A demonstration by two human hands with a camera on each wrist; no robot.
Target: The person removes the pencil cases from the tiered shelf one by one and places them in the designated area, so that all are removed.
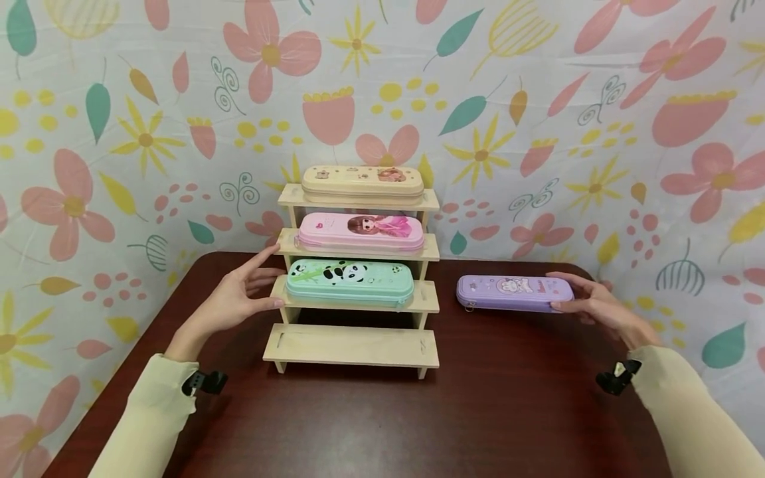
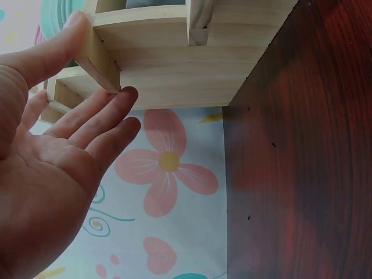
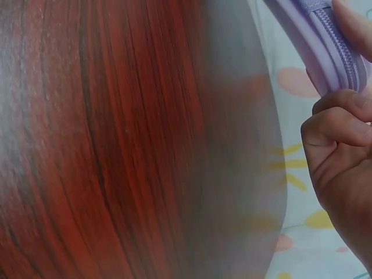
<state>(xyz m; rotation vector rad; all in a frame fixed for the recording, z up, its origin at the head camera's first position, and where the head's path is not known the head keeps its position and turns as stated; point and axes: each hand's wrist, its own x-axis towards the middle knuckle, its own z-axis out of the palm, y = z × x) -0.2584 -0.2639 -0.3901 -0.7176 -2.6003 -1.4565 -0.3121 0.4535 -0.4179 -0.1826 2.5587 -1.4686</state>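
A four-step wooden rack (image 1: 349,345) stands on the dark red table. My left hand (image 1: 236,302) is at its left side, thumb and extended fingertips touching the end of a step; in the left wrist view the hand (image 2: 64,139) lies palm up beside the wood. With my right hand (image 1: 592,305) I grip the right end of a purple pencil case (image 1: 508,292), thumb in front and fingers behind. Its zip edge shows in the right wrist view. On the rack sit a cream pencil case (image 1: 358,184), a pink one (image 1: 358,232) and a mint-green panda pencil case (image 1: 349,282).
The lowest step (image 1: 352,346) of the rack is bare wood. Behind the table (image 1: 478,398) hangs a flower-patterned cloth (image 1: 406,79), close to its back edge. Black wrist cameras (image 1: 204,383) are strapped at both sleeves.
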